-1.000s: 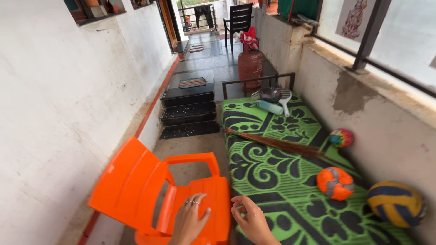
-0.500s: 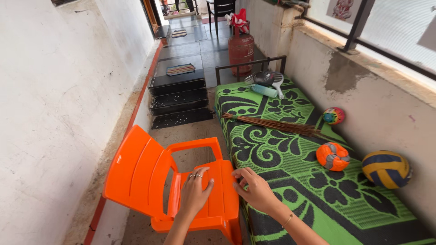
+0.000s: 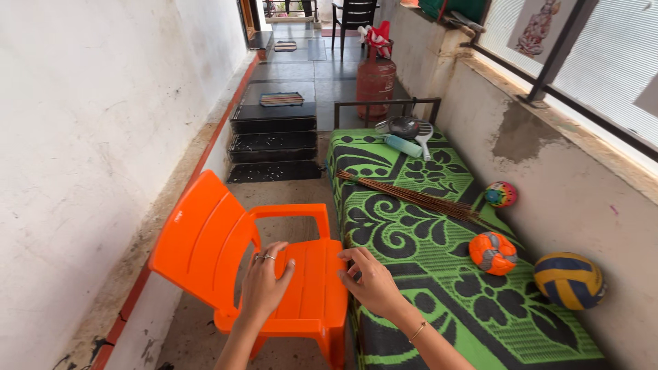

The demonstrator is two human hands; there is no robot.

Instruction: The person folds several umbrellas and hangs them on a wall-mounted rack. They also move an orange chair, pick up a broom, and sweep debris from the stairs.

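Observation:
An orange plastic chair (image 3: 205, 240) stands between the white wall and a cot covered by a green and black patterned mat (image 3: 411, 240). My left hand (image 3: 264, 281), with rings on two fingers, lies flat on the chair's seat. At the seat's right edge, beside the mat, rests my right hand (image 3: 370, 277) with its fingers curled loosely and nothing in them. A stick broom (image 3: 411, 199) lies across the mat.
On the mat lie an orange ball (image 3: 492, 252), a blue and yellow volleyball (image 3: 569, 279), a small multicoloured ball (image 3: 501, 194), rackets and a teal bottle (image 3: 404, 145). Black steps (image 3: 274, 147), a red gas cylinder (image 3: 375, 82) and a dark chair (image 3: 356, 14) lie ahead.
The view has shifted down and back toward the chair. Both hands stay on the orange seat, the left one slightly further left.

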